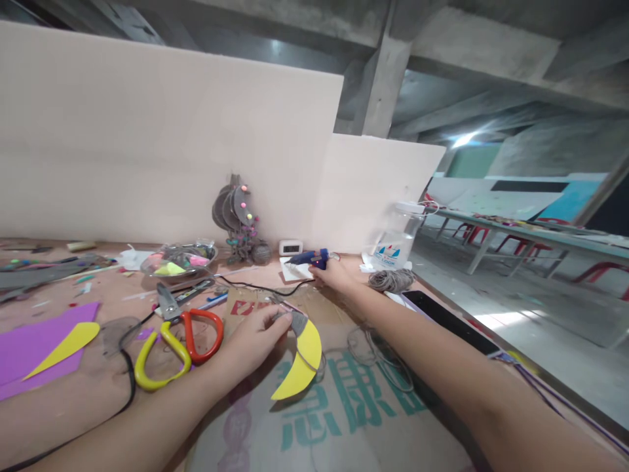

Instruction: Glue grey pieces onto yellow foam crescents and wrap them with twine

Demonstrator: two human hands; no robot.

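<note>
My left hand [265,328] pinches the upper end of a yellow crescent-shaped cutout [309,347], whose top part is wrapped in grey yarn. A loose strand of the yarn runs across the crescent's lower part. Farther off, my right hand [334,272] is closed around a blue glue gun [320,257] with a small red light on it. The gun's nozzle points left over a white pad [295,270]. A black cord trails left from the gun. Under both arms lies a cardboard sheet [383,419] with green printed characters.
Scissors [171,347] with red and yellow handles lie left, near purple sheets [49,344] and a yellow leaf-shaped piece [69,344]. Behind are a bowl of supplies [183,261] and a grey yarn ornament [236,213]. A yarn coil [392,280], plastic jar [396,239] and phone [449,321] sit right.
</note>
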